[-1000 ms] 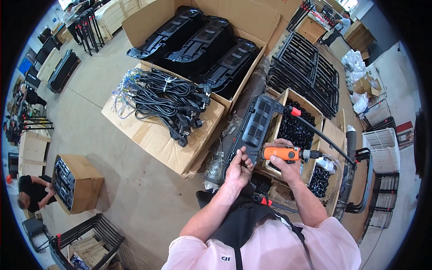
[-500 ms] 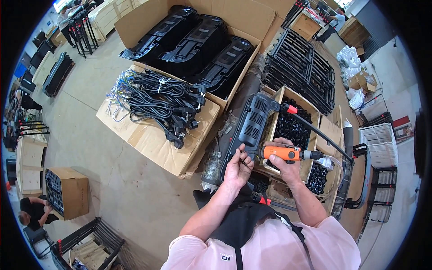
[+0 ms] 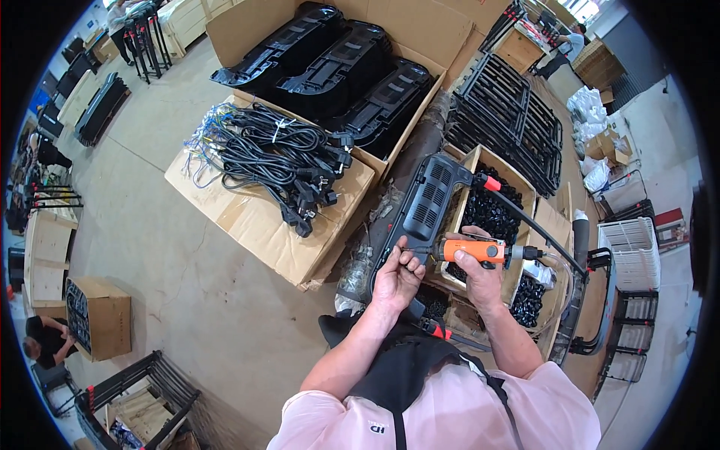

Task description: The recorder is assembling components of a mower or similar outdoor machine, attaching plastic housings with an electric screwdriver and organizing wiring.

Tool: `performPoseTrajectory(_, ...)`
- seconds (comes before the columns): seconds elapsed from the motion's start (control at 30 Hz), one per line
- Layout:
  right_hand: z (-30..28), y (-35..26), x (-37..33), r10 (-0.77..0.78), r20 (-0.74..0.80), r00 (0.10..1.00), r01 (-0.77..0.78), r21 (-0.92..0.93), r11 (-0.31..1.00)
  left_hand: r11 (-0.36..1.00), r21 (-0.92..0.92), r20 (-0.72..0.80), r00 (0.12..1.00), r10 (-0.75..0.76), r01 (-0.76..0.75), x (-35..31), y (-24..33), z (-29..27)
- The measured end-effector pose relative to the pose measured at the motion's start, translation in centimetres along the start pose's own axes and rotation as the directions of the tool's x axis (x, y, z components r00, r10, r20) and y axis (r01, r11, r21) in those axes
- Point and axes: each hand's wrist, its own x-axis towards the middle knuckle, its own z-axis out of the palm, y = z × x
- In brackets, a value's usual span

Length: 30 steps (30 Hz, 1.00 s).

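Observation:
My right hand is wrapped round an orange power screwdriver, which lies level with its bit toward the left. Close to the bit's tip, my left hand is turned palm up with its fingers curled in a pinch. Whatever small thing the fingers hold is too small to make out. Under and beyond both hands lies a long dark grey plastic housing with vent slots. A black tube frame with a red collar joins its far right end.
Wooden trays of small black parts stand to the right. Black power cords lie on a cardboard box at left. A big carton behind holds black plastic covers. Black frames are stacked at the far right. Other people work farther off.
The left hand's fingers have drawn up to the screwdriver's bit, and the screwdriver has shifted slightly right. The whole view has turned a little.

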Motion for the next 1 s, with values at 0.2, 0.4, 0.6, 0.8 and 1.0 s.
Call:
performPoseTrajectory(0.2, 0.6, 0.2, -0.4, -0.011, 0.007, 1.000, 0.011, -0.016, 1.000, 0.999, 0.016, 0.021, 0.999, 0.031, -0.031, -0.5, -0.3, 0.2)
performPoseTrajectory(0.4, 1.8, 1.2, 0.3, -0.033, 0.064, 0.997, 0.043, -0.154, 0.987, 0.980, 0.191, -0.173, 0.985, -0.016, 0.049, -0.9, -0.9, -1.7)
performPoseTrajectory(0.6, 2.6, 3.0, 1.1, 0.028, 0.103, 0.994, -0.010, -0.171, 0.985, 0.913, 0.376, -0.184, 0.979, -0.092, 0.157, -2.0, -1.7, -2.4)
performPoseTrajectory(0.8, 3.9, 2.8, 1.6, 0.037, 0.140, 0.989, 0.004, -0.286, 0.958, 0.815, 0.568, -0.105, 0.992, -0.070, 0.118, -2.4, 0.0, -5.1)
performPoseTrajectory(1.0, 5.3, 1.4, 2.3, 0.047, 0.219, 0.974, 0.047, -0.405, 0.913, 0.819, 0.550, -0.215, 0.975, -0.050, 0.163, -4.0, 1.4, -4.0)
